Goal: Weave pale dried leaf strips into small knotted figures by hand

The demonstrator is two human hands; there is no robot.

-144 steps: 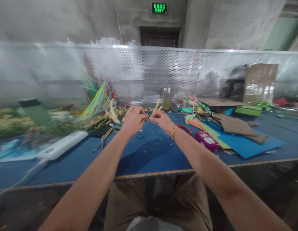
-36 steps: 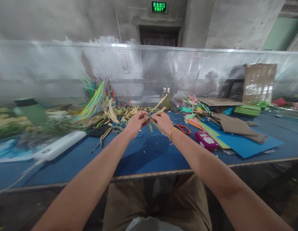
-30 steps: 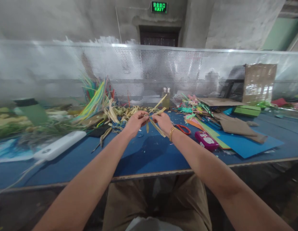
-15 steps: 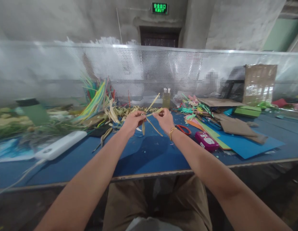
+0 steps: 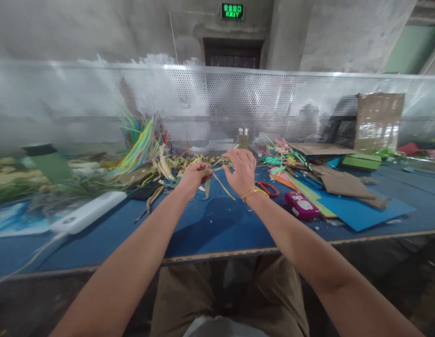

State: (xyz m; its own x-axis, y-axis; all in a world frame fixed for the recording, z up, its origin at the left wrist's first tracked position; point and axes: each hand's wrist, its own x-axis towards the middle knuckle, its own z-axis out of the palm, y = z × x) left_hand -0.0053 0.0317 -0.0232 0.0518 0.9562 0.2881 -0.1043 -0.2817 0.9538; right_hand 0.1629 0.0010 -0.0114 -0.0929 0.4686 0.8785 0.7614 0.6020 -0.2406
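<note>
Blue desk (image 5: 224, 229). L side: white block (image 5: 89, 211) w/ cord (image 5: 61, 236), green btl. (image 5: 51, 164), dry strips (image 5: 164, 164). R side: red scissors (image 5: 275, 191), purple gadget (image 5: 301, 205) nr. blue sheet (image 5: 365, 213). Jar (image 5: 242, 140) at back, approx. ctr.

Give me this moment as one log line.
left hand: pinching pale strips | right hand: open, beside them | purple device: on table, right side

straw-yellow strips (image 5: 207, 188), blue tabletop (image 5: 224, 229)

Craft workshop: bare concrete wall (image 5: 344, 40), exit sign (image 5: 232, 11), blue worktable (image 5: 221, 234), coloured paper (image 5: 365, 214).
</note>
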